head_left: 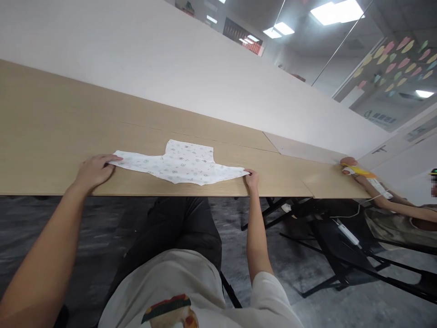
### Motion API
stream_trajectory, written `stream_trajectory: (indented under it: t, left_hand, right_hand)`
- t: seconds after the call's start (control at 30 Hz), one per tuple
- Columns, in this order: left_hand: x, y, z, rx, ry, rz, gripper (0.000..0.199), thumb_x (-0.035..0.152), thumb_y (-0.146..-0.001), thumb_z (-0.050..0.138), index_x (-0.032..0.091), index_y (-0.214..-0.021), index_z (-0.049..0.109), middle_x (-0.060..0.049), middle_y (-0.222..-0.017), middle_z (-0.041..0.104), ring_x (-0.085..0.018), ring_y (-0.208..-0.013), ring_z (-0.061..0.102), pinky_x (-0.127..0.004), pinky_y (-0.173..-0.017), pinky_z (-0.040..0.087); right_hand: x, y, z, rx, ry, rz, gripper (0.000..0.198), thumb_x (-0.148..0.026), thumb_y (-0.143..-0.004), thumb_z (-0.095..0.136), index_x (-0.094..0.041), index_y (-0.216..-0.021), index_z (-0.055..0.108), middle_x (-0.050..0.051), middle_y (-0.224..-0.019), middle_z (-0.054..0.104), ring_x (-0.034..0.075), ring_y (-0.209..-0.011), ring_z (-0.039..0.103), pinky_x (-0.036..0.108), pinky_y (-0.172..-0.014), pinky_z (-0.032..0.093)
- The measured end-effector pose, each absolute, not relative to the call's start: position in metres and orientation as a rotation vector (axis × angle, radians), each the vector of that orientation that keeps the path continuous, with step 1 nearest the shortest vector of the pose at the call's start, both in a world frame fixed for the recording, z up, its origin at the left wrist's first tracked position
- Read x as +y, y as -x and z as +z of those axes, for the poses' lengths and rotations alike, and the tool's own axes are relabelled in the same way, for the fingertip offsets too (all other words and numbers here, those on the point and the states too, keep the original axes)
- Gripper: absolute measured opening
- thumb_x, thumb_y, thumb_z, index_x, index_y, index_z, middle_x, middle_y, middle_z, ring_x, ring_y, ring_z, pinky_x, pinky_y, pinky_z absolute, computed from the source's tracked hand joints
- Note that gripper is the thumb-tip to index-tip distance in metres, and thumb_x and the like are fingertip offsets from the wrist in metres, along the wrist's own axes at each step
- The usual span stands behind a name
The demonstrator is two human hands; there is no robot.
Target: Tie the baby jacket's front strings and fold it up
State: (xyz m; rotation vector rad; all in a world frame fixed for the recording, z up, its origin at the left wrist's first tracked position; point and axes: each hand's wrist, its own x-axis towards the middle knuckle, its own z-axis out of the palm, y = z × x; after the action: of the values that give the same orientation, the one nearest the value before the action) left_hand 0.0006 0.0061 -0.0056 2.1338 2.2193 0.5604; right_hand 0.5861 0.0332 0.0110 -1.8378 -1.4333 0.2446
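A small white baby shirt [189, 164] with a tiny scattered print lies spread out on the wooden table, its sleeves stretched to both sides. At the end of its left sleeve, my left hand [97, 169] is closed on the cloth, thumb below and fingers over the edge. My right hand [251, 178] pinches the tip of the other sleeve between thumb and finger, close to the table's front edge. The shirt's body looks folded or bunched, with a squarish part pointing away from me.
The long light-wood table [51, 127] runs along a white partition wall [136, 59] with glass above it. At the far right, another person's arm [385, 198] rests by a doll-like item [358, 171]. Black folding chairs and a white power strip [347, 233] are below there.
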Motion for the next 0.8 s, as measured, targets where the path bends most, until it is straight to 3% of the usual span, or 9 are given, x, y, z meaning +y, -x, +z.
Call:
stream_trajectory:
  t: [0.2, 0.57, 0.8]
  left_hand:
    - [0.003, -0.0044, -0.002, 2.194, -2.114, 0.621, 0.06, 0.035, -0.085, 0.031, 0.012, -0.128, 0.065, -0.011, -0.144, 0.056, -0.028, -0.134, 0.049, -0.041, -0.109, 0.039]
    - [0.0038, -0.0019, -0.0048, 2.198, -2.03, 0.706, 0.057, 0.038, -0.079, 0.039, 0.02, -0.124, 0.068, -0.004, -0.139, 0.061, -0.027, -0.13, 0.052, -0.039, -0.108, 0.041]
    - [0.006, 0.0011, -0.0078, 2.196, -2.043, 0.69, 0.058, 0.039, -0.081, 0.037, 0.017, -0.125, 0.067, -0.007, -0.142, 0.058, -0.028, -0.131, 0.051, -0.04, -0.109, 0.04]
  right_hand:
    - [0.0333, -0.5841, 0.0117, -1.488, 1.871, 0.191, 0.049, -0.002, -0.07, 0.04, -0.012, -0.102, 0.077, 0.013, -0.113, 0.074, 0.022, -0.107, 0.069, 0.03, -0.096, 0.051]
    - [0.0362, -0.587, 0.0102, -1.451, 1.887, 0.252, 0.049, -0.003, -0.071, 0.042, -0.011, -0.103, 0.078, 0.014, -0.112, 0.075, 0.023, -0.106, 0.07, 0.03, -0.094, 0.051]
    - [0.038, -0.5889, 0.0083, -1.449, 1.896, 0.247, 0.047, -0.003, -0.073, 0.044, -0.011, -0.104, 0.078, 0.013, -0.112, 0.075, 0.022, -0.105, 0.071, 0.028, -0.092, 0.052]
